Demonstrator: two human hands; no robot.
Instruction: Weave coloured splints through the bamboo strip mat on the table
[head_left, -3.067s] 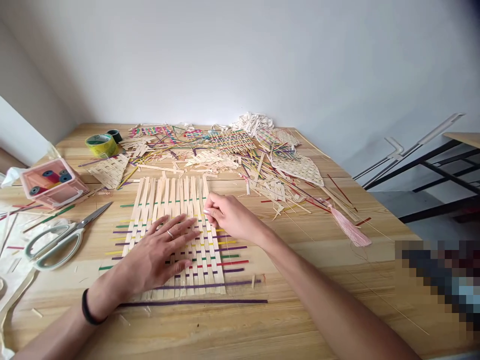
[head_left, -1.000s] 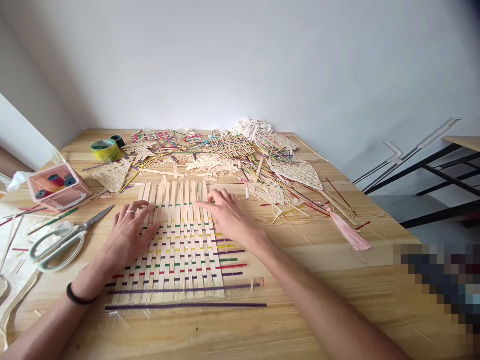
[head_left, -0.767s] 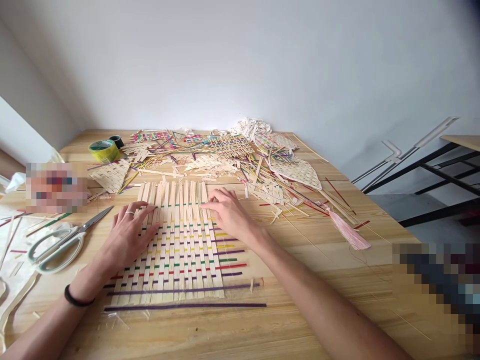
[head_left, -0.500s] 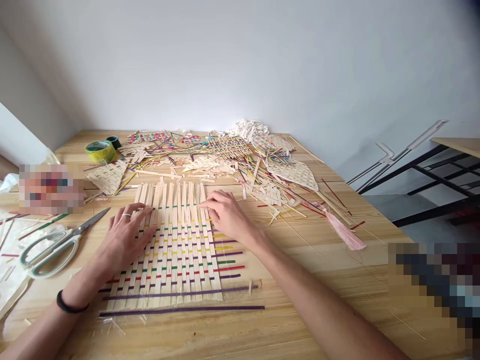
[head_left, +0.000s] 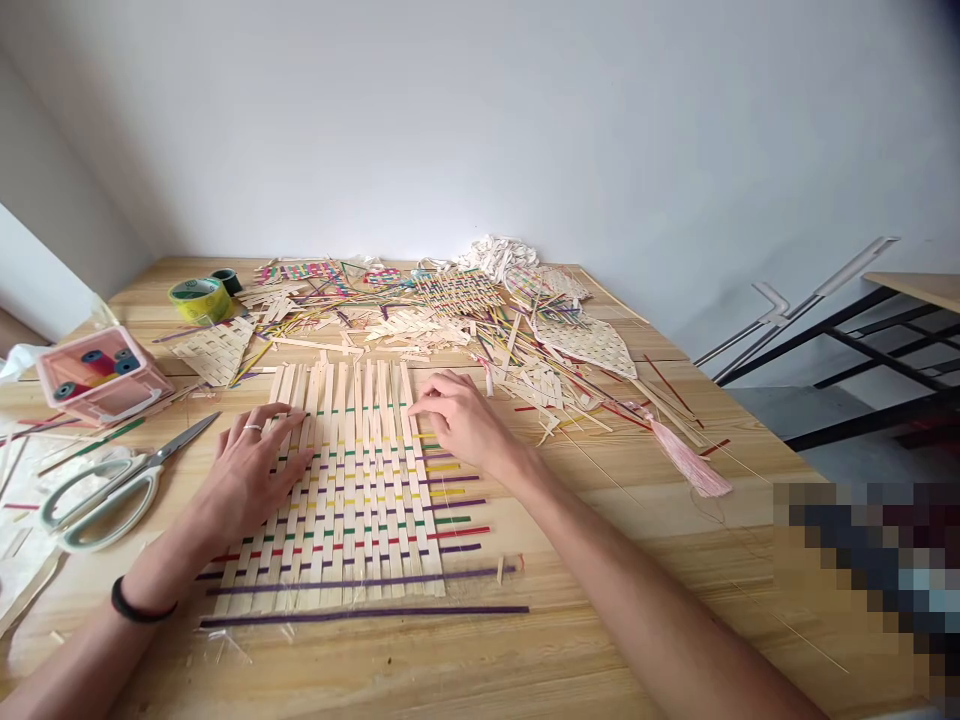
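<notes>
A partly woven mat (head_left: 352, 500) of pale wood strips, crossed by thin purple, red, green and yellow strips, lies on the table in front of me. My left hand (head_left: 259, 465) rests on its left side, fingers spread, fingertips near the top green strip (head_left: 365, 409). At the mat's upper right edge, my right hand (head_left: 454, 420) has thumb and forefinger pinched at the right end of that green strip. Coloured ends stick out past the mat's right edge. Below, a loose purple strip (head_left: 367, 615) lies near clear tape.
Scissors (head_left: 127, 495) lie left of my left hand. Behind them stand a pink box (head_left: 105, 375) and a yellow tape roll (head_left: 199, 300). Scrap strips (head_left: 420, 330) pile up at the back. A woven fan (head_left: 589, 345) with a pink tassel (head_left: 690, 460) lies right.
My right hand's fingertips have shifted slightly right, away from the upright strips to the mat's edge. My left hand stays in place on the mat.
</notes>
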